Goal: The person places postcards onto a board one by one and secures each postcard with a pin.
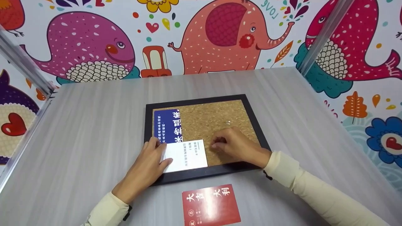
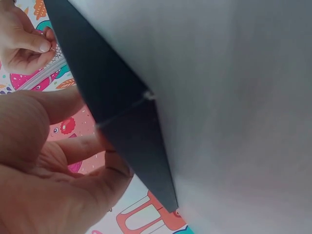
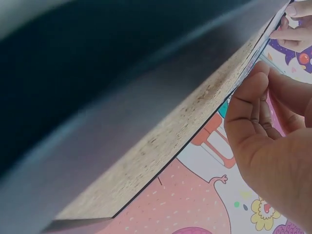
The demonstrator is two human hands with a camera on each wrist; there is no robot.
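A white card [image 1: 188, 155] with printed characters lies on the cork board [image 1: 213, 116], at its near left corner. My left hand [image 1: 146, 160] presses the card's left part with its thumb and fingertips. At the card's right edge, my right hand [image 1: 237, 144] is bent over the cork, thumb and forefinger tips together. In the left wrist view, the right hand [image 2: 27, 46] pinches a tiny pin-like thing whose kind I cannot tell. Behind the white card is a blue card [image 1: 168, 124] with white characters. Small clear pins [image 1: 228, 122] sit on the cork.
A black frame [image 1: 196, 101] borders the board. Nearer to me, a red card [image 1: 211, 205] with white characters lies on the grey table [image 1: 103, 125]. Cartoon-printed walls [image 1: 157, 31] stand at the back and sides, with metal posts [image 1: 326, 37] at the corners.
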